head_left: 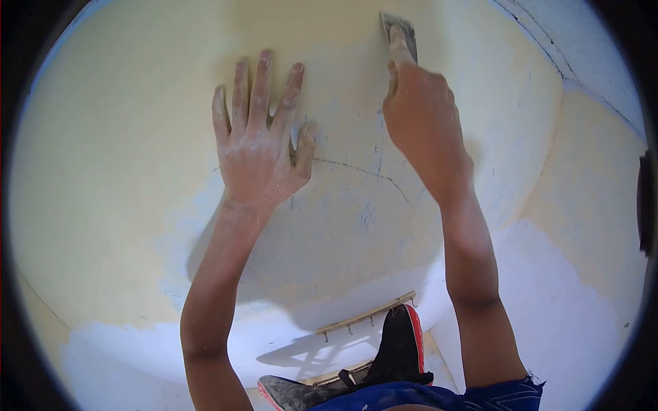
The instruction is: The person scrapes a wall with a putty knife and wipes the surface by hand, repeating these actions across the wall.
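Observation:
My left hand (260,147) lies flat against the pale yellow wall (123,178), fingers spread and dusted with white powder. To its right and higher up, my right hand (425,113) is closed around the handle of a putty knife (404,38). The knife's broad metal blade points upward, right at the wall surface. Blue scribbles and a dark curved line mark the wall between and below my hands.
A wooden rack with small hooks (367,313) is low on the wall near my black shoes (397,346) with red edges. White patches cover the lower wall. A dark object (646,205) is at the right edge.

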`<action>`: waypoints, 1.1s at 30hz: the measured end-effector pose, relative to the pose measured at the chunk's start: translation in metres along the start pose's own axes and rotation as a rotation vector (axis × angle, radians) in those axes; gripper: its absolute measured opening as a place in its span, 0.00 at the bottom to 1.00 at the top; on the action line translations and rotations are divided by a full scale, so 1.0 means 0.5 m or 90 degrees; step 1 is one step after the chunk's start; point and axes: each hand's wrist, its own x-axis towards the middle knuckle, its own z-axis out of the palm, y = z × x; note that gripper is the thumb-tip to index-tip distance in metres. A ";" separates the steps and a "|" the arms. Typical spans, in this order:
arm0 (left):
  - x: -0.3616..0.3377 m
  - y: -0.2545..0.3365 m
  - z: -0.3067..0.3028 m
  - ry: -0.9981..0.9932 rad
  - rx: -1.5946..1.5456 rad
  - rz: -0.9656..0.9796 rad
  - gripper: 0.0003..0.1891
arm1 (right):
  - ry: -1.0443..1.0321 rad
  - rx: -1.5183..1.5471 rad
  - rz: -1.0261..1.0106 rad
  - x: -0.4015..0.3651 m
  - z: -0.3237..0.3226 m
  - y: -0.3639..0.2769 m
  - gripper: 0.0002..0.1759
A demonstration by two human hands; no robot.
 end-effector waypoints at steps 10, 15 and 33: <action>-0.010 0.001 0.005 -0.032 0.052 -0.008 0.33 | 0.005 -0.004 -0.015 0.013 0.000 -0.006 0.27; -0.015 -0.002 0.010 -0.002 0.053 -0.005 0.34 | 0.014 -0.044 -0.032 -0.034 0.017 -0.005 0.36; -0.020 -0.007 -0.001 -0.029 0.031 -0.003 0.35 | -0.015 -0.038 -0.021 -0.023 0.023 -0.033 0.37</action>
